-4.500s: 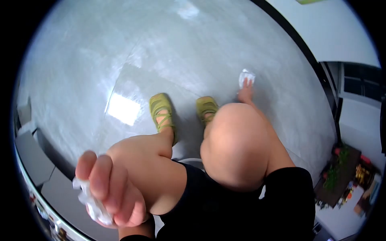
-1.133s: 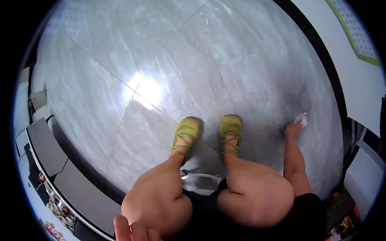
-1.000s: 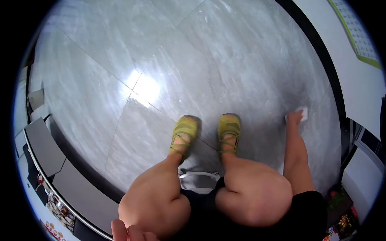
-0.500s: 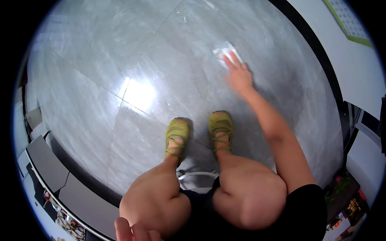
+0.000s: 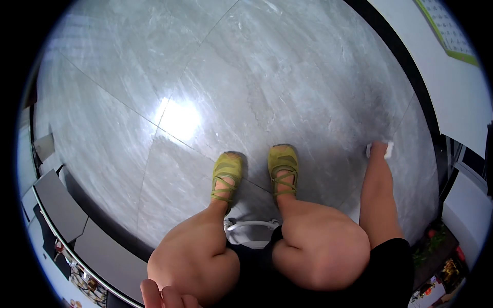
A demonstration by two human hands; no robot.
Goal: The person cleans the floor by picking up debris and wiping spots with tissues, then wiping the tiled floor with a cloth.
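Observation:
On the right, my right hand [image 5: 379, 149] presses a white wipe [image 5: 389, 150] against the grey tiled floor [image 5: 246, 92]; its fingers are mostly hidden behind the back of the hand and the wrist. My left hand [image 5: 168, 296] is at the bottom edge beside my left knee, with only some curled fingers in view. Whatever lies inside it is out of sight. Both feet, in green shoes [image 5: 283, 167], rest on the floor between the hands.
Grey drawer fronts [image 5: 110, 254] curve along the lower left. A white stool base [image 5: 251, 224] shows behind my feet. A black baseboard [image 5: 411, 61] borders the white wall at the right. Plants [image 5: 429, 246] stand at the lower right.
My right hand and the wipe have swept from the upper middle of the floor to the right, closer to the baseboard. My left hand has hardly moved since half a second ago.

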